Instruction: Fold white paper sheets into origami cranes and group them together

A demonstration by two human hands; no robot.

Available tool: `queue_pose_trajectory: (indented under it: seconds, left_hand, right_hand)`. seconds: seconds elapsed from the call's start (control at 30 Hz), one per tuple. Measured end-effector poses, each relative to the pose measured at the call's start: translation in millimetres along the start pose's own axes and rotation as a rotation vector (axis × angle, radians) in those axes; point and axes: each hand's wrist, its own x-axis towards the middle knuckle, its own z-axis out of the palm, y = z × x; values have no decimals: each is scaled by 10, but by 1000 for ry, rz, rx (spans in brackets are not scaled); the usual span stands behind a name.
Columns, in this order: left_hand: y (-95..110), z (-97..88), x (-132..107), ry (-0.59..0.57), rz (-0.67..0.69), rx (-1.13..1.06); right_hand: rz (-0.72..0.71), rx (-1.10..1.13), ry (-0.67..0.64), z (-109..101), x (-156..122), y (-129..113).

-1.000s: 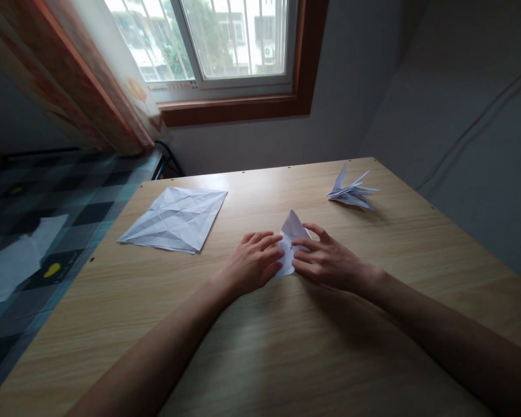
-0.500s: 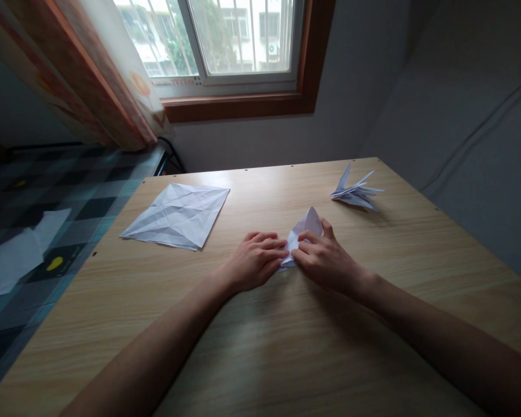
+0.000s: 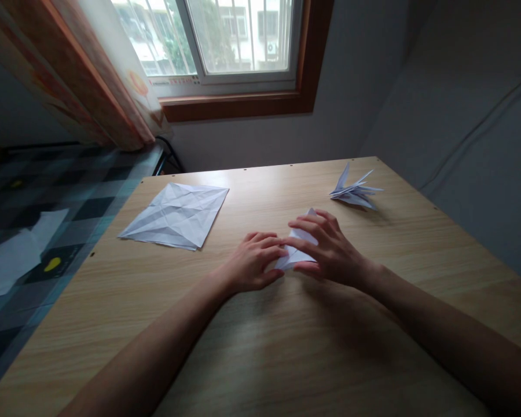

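A small piece of white folded paper (image 3: 301, 234) lies on the wooden table, partly hidden beneath my fingers. My left hand (image 3: 260, 260) holds its left edge, fingertips on the sheet and thumb at the near corner. Over the right side of the paper, my right hand (image 3: 323, 243) is open, its fingers spread across the surface and its thumb low by the near edge. The far tip of the paper shows above my right fingers.
Creased white paper squares (image 3: 178, 214) lie at the table's left. A bundle of folded paper pieces with raised points (image 3: 353, 191) stands at the back right. White paper scraps (image 3: 17, 255) rest on the checked cloth (image 3: 99, 185) left of the table (image 3: 156, 324).
My right hand has unbent its fingers and spread them over the paper, where it was gripping the right flap. The raised flap now lies lower. My left hand stays nearly in place.
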Motion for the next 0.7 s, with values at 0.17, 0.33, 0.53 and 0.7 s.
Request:
queue_pose_trajectory:
  seconds: [0.17, 0.33, 0.53, 0.7]
  left_hand:
    - [-19, 0, -10, -18, 8, 7]
    - [-34, 4, -18, -23, 8, 5]
    - [-22, 16, -2, -14, -3, 24]
    - [-13, 47, 11, 15, -22, 59]
  right_hand:
    - [127, 155, -79, -209, -13, 314]
    - [122, 143, -262, -397, -13, 443]
    - [59, 53, -398, -482, 106, 291]
    - [116, -8, -474, -499, 184, 233]
